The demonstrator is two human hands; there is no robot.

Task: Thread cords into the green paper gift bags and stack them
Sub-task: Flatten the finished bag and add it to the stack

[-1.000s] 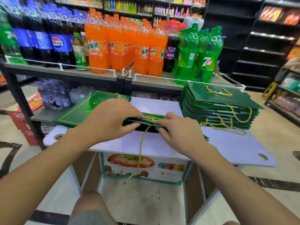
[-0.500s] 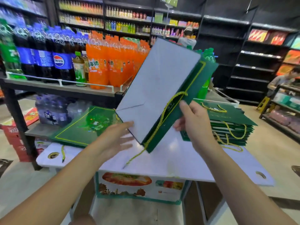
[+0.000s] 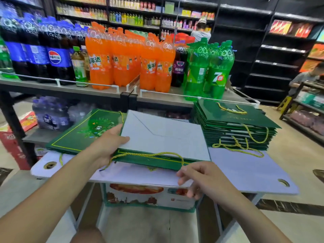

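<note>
At centre-left the left hand (image 3: 108, 142) pinches the left edge of the green gift bag (image 3: 163, 137), flat mid-frame on the bench (image 3: 245, 169). It looks light, stiff and probably slippery; its cord (image 3: 147, 154) is limp. The right hand (image 3: 198, 178) hovers loose-fingered, empty, by the bench's front edge. The stack (image 3: 235, 130), right, has open room above.

Interior of a grocery shop. Cola bottles (image 3: 54, 55), orange soda bottles (image 3: 122, 58) and green soda bottles (image 3: 208, 71) stand in rows on a railed display shelf (image 3: 43, 85). Wall shelves (image 3: 133, 16) behind carry small drinks, and wrapped water packs (image 3: 50, 114) lie below.
</note>
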